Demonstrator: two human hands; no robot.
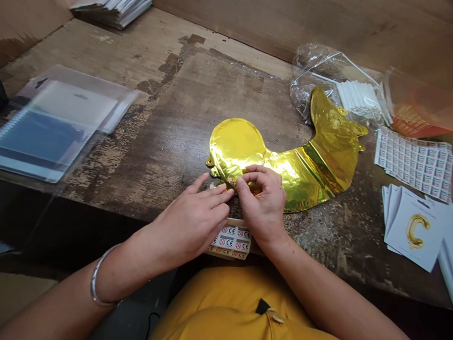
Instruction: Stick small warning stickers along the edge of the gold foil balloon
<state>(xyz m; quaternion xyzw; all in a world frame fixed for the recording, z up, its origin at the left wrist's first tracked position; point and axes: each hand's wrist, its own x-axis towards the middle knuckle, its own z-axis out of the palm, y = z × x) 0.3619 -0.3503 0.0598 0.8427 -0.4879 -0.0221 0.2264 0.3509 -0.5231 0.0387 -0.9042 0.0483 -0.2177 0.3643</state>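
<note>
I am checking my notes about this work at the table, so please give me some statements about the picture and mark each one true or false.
1. The left hand has a metal bangle at its wrist. True.
2. The gold foil balloon stands upright. False: the gold foil balloon lies flat on the wooden table.
3. The right hand touches the balloon's lower edge. True.
4. The right hand holds a card printed with a gold letter C. False: the card lies on the table, far to the right.
5. A strip of CE labels lies just below the hands. True.

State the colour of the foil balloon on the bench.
The balloon is shiny metallic gold, seen best in the head view.
</note>
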